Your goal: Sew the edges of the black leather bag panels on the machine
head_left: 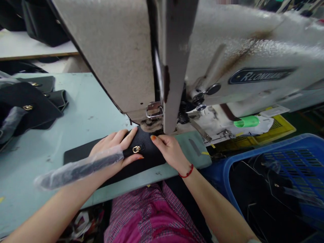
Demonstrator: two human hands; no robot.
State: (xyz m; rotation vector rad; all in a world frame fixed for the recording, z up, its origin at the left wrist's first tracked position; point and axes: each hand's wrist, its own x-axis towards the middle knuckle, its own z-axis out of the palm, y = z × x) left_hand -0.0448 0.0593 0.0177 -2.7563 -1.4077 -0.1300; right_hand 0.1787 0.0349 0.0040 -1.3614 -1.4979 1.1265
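A black leather bag panel [149, 158] lies on the pale green table beneath the head of a sewing machine [131, 60]. It bears a gold-coloured metal fitting [136, 149], from which a strap in clear plastic wrap [81, 168] runs back over my left wrist. My left hand [113, 148] rests flat on the panel, fingers stretched and thumb apart, beside the fitting. With thumb on top and fingers curled, my right hand [169, 150] grips the panel's right part close to the presser area. The needle and the stitching point are hidden behind the machine's head.
More black leather bag pieces [27, 104] with gold fittings sit on the table [83, 98] at the left. A blue plastic basket [227, 168] holding black pieces stands at the right. Behind it is a yellow crate [283, 125]. Black bags [45, 23] occupy a shelf at upper left.
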